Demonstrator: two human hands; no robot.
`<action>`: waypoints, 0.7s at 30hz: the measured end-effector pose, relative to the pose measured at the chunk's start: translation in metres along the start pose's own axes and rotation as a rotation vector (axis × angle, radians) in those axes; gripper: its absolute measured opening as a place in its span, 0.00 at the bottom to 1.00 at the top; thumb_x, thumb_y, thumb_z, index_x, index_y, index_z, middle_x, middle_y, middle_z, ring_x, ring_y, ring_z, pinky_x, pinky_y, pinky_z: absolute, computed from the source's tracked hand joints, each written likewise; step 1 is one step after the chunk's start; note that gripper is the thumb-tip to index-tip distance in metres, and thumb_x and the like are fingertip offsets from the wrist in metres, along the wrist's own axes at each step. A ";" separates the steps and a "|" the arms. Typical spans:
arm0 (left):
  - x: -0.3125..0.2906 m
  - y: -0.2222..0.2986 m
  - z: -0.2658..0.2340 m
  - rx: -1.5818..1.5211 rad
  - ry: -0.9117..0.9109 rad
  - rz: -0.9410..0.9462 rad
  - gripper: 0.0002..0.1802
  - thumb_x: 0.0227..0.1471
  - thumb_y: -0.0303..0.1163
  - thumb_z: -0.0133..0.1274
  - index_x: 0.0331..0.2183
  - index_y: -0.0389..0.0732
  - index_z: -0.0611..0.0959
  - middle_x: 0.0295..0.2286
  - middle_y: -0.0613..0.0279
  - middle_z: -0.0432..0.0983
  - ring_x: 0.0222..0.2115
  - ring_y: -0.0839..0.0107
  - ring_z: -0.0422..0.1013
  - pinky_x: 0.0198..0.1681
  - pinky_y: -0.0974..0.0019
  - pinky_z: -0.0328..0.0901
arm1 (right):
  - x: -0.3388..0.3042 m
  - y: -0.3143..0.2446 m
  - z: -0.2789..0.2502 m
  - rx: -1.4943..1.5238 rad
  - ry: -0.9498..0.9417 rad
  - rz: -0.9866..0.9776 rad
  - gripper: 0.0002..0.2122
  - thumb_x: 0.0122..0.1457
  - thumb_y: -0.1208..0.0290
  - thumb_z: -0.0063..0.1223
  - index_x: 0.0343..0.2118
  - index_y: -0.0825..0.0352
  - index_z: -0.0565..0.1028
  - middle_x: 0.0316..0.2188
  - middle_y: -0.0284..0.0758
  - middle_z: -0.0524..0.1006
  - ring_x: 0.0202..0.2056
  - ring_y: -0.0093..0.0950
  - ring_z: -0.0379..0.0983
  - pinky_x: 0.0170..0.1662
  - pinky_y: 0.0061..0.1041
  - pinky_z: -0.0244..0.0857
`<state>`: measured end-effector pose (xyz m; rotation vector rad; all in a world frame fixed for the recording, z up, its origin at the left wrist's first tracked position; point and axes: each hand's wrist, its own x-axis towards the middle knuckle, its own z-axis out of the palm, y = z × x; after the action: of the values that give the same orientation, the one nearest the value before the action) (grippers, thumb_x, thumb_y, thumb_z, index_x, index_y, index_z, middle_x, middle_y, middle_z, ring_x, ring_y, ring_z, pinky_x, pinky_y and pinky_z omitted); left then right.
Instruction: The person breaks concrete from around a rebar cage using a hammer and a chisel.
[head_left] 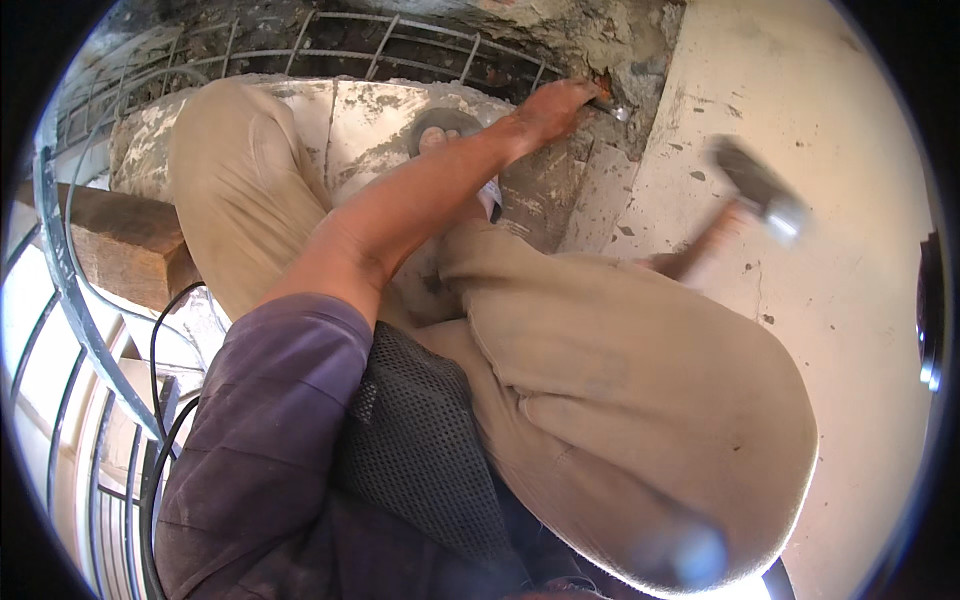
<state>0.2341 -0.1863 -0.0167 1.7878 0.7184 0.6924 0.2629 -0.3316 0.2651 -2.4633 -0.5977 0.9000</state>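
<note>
While the left hand (558,108) is closing tightly around a chisel (620,113), the chisel is sitting at the edge of the broken masonry (640,40), its shiny end showing past the fingers. Whether its other end is touching the masonry, I cannot tell. The left forearm (390,220) is lying across the lap, between the two knees.

To the right, well apart from the chisel, a hammer (757,185) is showing in a blur in front of a pale, spotted surface (840,330), its head tilting down to the right. Its lower part is disappearing behind the right knee (740,390); blur and knee are hiding the right hand, so I cannot tell how it is gripping.

Beyond the left knee (235,120), rebar (385,45) is running along the top, beside the masonry. A timber (120,240) is lying at the left, and a black cable (154,350) is curving near the sleeve (275,390).
</note>
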 end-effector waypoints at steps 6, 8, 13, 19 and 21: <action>0.000 0.003 -0.010 -0.039 -0.007 0.048 0.20 0.57 0.31 0.55 0.52 0.41 0.77 0.47 0.45 0.75 0.48 0.44 0.72 0.51 0.48 0.67 | 0.019 0.015 -0.020 0.216 -0.008 -0.148 0.13 0.53 0.61 0.63 0.28 0.68 0.76 0.22 0.32 0.74 0.24 0.25 0.73 0.29 0.29 0.67; 0.002 0.018 -0.015 -0.046 -0.090 0.043 0.20 0.58 0.31 0.53 0.52 0.38 0.76 0.48 0.45 0.75 0.50 0.46 0.71 0.52 0.48 0.66 | 0.041 0.054 0.011 -0.076 0.050 0.032 0.13 0.53 0.62 0.64 0.27 0.68 0.76 0.22 0.32 0.75 0.25 0.25 0.73 0.30 0.30 0.67; -0.009 -0.007 0.001 -0.009 -0.003 0.055 0.23 0.55 0.27 0.54 0.53 0.38 0.75 0.50 0.45 0.74 0.51 0.45 0.70 0.53 0.49 0.66 | 0.015 0.013 0.047 -0.343 -0.056 0.103 0.12 0.51 0.64 0.66 0.27 0.69 0.78 0.22 0.33 0.75 0.26 0.26 0.74 0.31 0.30 0.68; -0.008 -0.001 -0.013 0.014 -0.102 -0.059 0.31 0.51 0.23 0.55 0.58 0.41 0.72 0.56 0.45 0.69 0.59 0.48 0.64 0.61 0.53 0.62 | 0.051 0.000 -0.069 0.499 -0.674 -0.125 0.16 0.52 0.62 0.68 0.26 0.72 0.76 0.21 0.33 0.75 0.24 0.28 0.72 0.28 0.31 0.66; -0.007 0.000 -0.006 0.000 -0.074 -0.030 0.32 0.50 0.20 0.53 0.58 0.43 0.72 0.55 0.42 0.69 0.57 0.47 0.65 0.60 0.52 0.63 | 0.041 0.010 -0.063 0.463 -0.431 -0.176 0.15 0.52 0.63 0.67 0.26 0.72 0.76 0.21 0.33 0.74 0.24 0.27 0.72 0.27 0.31 0.65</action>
<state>0.2255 -0.1877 -0.0153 1.7894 0.6934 0.6032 0.3370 -0.3338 0.2834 -1.7888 -0.6471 1.3361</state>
